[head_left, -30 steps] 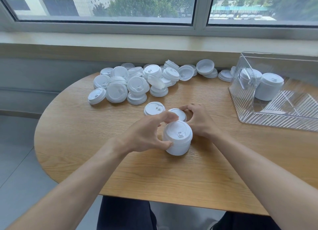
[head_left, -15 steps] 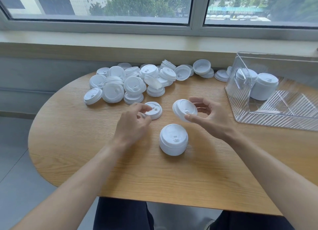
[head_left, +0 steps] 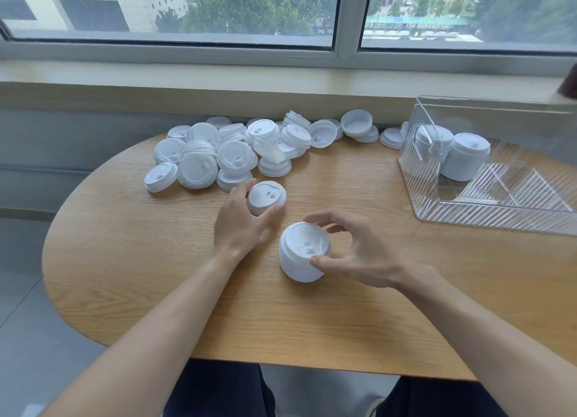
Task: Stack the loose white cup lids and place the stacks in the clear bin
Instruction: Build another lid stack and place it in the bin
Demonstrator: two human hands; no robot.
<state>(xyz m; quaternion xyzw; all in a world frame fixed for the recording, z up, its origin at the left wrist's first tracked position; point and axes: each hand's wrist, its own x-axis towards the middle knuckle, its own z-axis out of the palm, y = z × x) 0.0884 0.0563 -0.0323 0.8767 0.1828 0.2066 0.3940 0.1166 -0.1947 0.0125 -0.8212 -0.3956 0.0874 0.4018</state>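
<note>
A short stack of white cup lids (head_left: 303, 251) stands on the wooden table (head_left: 150, 276) in front of me. My right hand (head_left: 359, 251) curls over the stack's top lid, thumb on its near rim and index finger at its far rim. My left hand (head_left: 240, 221) grips a single loose lid (head_left: 267, 196) just left of and beyond the stack. Several loose lids (head_left: 234, 149) lie heaped at the table's far edge. The clear bin (head_left: 487, 218) sits at the right and holds two lid stacks (head_left: 465, 159).
A window sill and wall run directly behind the lid heap. More lids (head_left: 357, 124) trail along the far edge toward the bin. The table's rounded front edge is close to my legs.
My right hand has brought the lid it held down onto the stack. My left hand has closed round the loose lid to the stack's far left.
</note>
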